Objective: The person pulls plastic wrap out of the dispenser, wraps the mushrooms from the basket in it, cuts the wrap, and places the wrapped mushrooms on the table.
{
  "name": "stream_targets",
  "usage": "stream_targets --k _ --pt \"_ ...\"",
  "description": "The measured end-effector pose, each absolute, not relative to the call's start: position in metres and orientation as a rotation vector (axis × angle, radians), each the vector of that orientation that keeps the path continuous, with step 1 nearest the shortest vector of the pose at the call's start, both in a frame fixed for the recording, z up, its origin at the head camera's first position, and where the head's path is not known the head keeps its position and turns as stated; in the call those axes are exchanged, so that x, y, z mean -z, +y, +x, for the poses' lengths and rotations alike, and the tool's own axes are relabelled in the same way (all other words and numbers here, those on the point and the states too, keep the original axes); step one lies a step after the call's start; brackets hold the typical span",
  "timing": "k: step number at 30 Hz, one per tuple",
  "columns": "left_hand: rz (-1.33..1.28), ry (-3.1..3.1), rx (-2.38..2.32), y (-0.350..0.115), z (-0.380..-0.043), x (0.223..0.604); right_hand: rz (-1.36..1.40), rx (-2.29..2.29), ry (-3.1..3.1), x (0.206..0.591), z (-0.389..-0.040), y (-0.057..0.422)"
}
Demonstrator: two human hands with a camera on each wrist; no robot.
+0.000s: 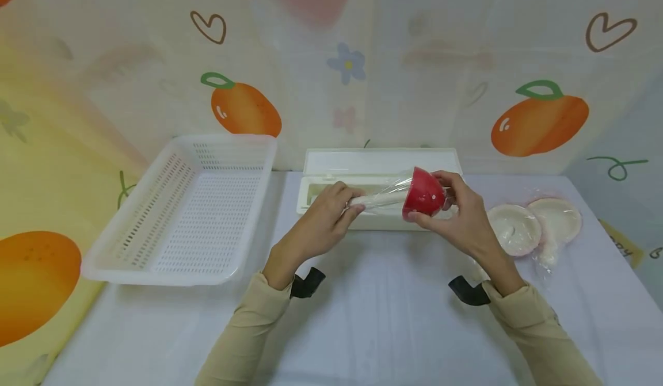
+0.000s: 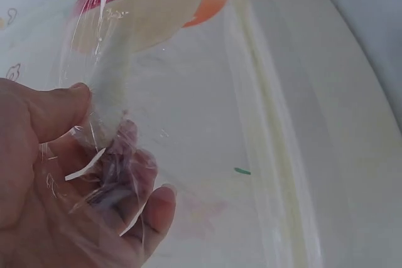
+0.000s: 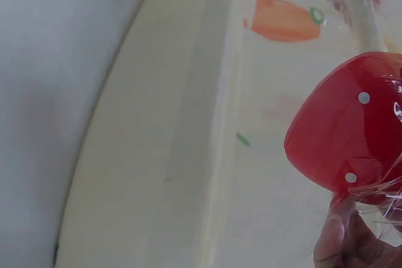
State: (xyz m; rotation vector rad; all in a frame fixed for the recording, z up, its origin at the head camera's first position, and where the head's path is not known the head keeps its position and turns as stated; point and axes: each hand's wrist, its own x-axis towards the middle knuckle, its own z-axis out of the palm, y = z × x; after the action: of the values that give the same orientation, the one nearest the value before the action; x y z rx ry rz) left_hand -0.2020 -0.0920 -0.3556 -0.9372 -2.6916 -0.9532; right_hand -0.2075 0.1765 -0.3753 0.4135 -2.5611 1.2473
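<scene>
Both hands hold a mushroom-shaped item (image 1: pixel 425 193) in clear plastic wrap, level above a white box (image 1: pixel 378 221). It has a red cap (image 3: pixel 355 123) with white dots, a cream underside (image 2: pixel 147 17) and a white stem. The left hand (image 1: pixel 326 219) pinches the stem end through the wrap, thumb against fingers. The right hand (image 1: pixel 463 216) grips the cap, with its thumb at the lower rim and fingers at the top. The box's lid (image 1: pixel 380 160) stands raised at the back. Hands and item cover part of the box's inside.
A white perforated basket (image 1: pixel 248 225) stands at the left of the white-covered table (image 1: pixel 362 328). Two plastic-wrapped items, a round cream one (image 1: pixel 514 229) and one with a stem (image 1: pixel 556 222), lie together at the right. A printed curtain (image 1: pixel 414 104) hangs behind the box.
</scene>
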Motion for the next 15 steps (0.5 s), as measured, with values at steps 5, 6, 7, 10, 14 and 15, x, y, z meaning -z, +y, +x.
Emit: stream_targets --k 5,6,7,10,14,15 --pt "-0.943 -2.683 0.980 -0.094 -0.202 0.348 0.410 -1.258 -2.590 0.368 -0.208 0.177" --pt "-0.944 -2.685 0.980 -0.094 -0.202 0.346 0.406 -1.257 -2.601 0.366 -0.208 0.177" --pt "-0.941 -2.692 0.983 -0.095 -0.202 0.345 0.401 -1.257 -2.613 0.365 -0.207 0.177" --pt "-0.928 -2.721 0.997 -0.096 -0.200 0.341 0.385 -1.261 -2.657 0.360 -0.204 0.178" --pt "-0.922 -2.776 1.018 -0.098 -0.197 0.338 0.360 -1.272 -2.725 0.356 -0.199 0.180" --pt "-0.932 -2.786 1.020 -0.098 -0.196 0.337 0.356 -1.277 -2.743 0.356 -0.197 0.181"
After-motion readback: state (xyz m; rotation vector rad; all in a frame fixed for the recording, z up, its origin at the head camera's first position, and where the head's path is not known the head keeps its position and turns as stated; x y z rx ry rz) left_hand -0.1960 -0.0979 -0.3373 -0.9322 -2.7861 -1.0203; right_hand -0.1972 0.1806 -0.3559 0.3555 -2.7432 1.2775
